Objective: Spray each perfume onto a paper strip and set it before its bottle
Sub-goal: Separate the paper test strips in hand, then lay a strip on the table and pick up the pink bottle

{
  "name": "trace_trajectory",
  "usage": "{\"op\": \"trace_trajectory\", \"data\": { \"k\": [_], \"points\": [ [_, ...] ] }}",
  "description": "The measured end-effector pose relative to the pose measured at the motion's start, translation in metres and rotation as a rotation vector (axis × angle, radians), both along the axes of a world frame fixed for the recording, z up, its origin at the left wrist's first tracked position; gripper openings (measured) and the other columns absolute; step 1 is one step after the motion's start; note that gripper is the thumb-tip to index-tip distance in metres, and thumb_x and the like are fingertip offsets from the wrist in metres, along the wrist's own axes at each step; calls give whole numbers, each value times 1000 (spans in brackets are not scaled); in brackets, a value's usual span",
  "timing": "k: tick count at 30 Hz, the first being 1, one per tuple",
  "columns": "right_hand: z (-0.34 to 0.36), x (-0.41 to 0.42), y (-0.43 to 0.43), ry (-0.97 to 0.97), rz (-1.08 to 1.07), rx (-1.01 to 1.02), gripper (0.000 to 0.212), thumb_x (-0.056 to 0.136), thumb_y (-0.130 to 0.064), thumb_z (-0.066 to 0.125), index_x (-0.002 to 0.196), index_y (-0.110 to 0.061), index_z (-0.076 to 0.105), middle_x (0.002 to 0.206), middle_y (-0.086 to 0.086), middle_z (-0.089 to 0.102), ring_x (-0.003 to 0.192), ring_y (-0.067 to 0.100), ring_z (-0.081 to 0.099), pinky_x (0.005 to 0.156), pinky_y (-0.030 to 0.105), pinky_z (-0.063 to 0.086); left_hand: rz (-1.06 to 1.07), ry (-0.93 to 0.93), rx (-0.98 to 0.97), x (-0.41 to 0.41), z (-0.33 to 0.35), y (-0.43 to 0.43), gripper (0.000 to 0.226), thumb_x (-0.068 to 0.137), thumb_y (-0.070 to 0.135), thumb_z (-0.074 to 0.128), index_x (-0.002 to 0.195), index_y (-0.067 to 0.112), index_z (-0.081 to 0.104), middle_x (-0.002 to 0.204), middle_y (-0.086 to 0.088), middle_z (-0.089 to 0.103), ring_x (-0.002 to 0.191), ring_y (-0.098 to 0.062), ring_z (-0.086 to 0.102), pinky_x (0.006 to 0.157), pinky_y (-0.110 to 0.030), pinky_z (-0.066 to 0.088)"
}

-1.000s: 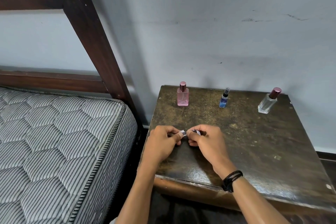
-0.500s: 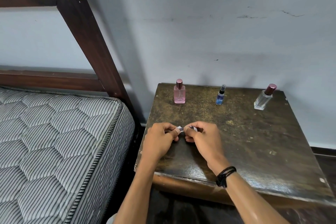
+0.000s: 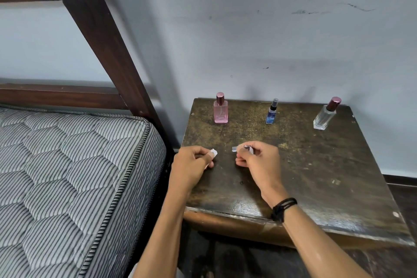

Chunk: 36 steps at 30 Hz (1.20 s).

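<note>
Three perfume bottles stand in a row at the back of a dark wooden table: a pink bottle on the left, a small blue spray bottle in the middle, a clear bottle with a maroon cap on the right. Over the table's front left, my left hand pinches one small piece of white paper. My right hand pinches another paper piece. The two pieces are apart, with a gap between my hands.
A mattress with a grey striped cover lies left of the table, behind a dark wooden bed frame. A pale wall runs behind the table. Dark floor shows below the table's front edge. A black band circles my right wrist.
My hands held one paper together between them; now they have pulled apart sideways, each holding its own piece.
</note>
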State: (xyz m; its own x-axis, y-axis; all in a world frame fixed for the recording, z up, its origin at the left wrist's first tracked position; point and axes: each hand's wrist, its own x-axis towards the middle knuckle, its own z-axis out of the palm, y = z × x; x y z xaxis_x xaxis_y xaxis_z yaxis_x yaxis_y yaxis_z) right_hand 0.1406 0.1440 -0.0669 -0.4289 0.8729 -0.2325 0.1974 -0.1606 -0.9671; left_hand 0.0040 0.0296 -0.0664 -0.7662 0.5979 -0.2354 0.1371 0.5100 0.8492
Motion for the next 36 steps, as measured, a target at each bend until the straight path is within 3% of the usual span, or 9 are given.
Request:
{"op": "trace_trajectory", "data": {
  "k": [8,13,17,19,22,25,29,33,36],
  "points": [
    [-4,-3,2,69,-18,-43,12,93,-1,69,89,-8,78,73,7,75,68,16,76,72,32,64,-17,76,45,4,5,3,10,88,38,75,87,29,79,87,15,76,91,-4,69,91,-34,54],
    [-2,-2,1,78,26,-40,15,92,-1,70,85,-11,79,74,7,75,67,14,74,73,32,65,-23,83,80,5,3,5,8,87,31,78,93,27,81,89,8,72,89,-6,67,87,-32,52],
    [-3,-2,0,89,21,-14,17,92,-1,70,85,-14,80,73,4,75,65,15,74,70,30,64,-78,124,59,5,-1,5,28,91,20,75,117,30,75,82,10,67,70,0,56,76,-20,47],
    [-3,-2,-1,101,20,-4,16,93,-2,71,89,-14,80,73,4,75,64,14,73,69,29,64,-92,224,35,3,-3,4,37,89,15,75,122,31,72,89,12,62,72,-3,53,76,-17,46],
    [-3,-2,-3,116,22,14,16,95,-6,72,92,-19,80,72,3,75,65,15,72,67,28,63,-53,411,81,3,0,5,25,87,22,78,112,28,77,99,10,60,87,-11,58,85,-23,48],
    [-2,-1,-4,143,17,31,15,95,-10,72,96,-23,81,73,2,75,63,14,71,62,27,61,12,257,183,11,7,8,9,91,30,74,97,26,79,90,10,71,78,-3,63,76,-19,48],
    [-4,0,-7,119,51,125,17,95,-17,74,102,-30,81,89,-5,79,61,11,70,58,29,60,-80,-98,251,24,9,15,17,95,32,68,96,21,81,80,0,78,69,-6,65,66,-23,52],
    [-7,-1,-10,112,109,233,25,95,-13,74,100,-37,79,96,-12,78,67,6,69,57,28,59,-72,-206,334,30,12,16,22,96,30,67,91,14,81,79,-2,78,73,-9,67,70,-21,55],
    [-13,-2,-9,72,155,324,26,94,-12,74,107,-33,81,97,-13,77,77,8,71,71,37,62,-4,-242,386,27,11,14,21,96,26,69,89,10,80,81,-6,78,75,-12,68,72,-21,57]
  ]
}}
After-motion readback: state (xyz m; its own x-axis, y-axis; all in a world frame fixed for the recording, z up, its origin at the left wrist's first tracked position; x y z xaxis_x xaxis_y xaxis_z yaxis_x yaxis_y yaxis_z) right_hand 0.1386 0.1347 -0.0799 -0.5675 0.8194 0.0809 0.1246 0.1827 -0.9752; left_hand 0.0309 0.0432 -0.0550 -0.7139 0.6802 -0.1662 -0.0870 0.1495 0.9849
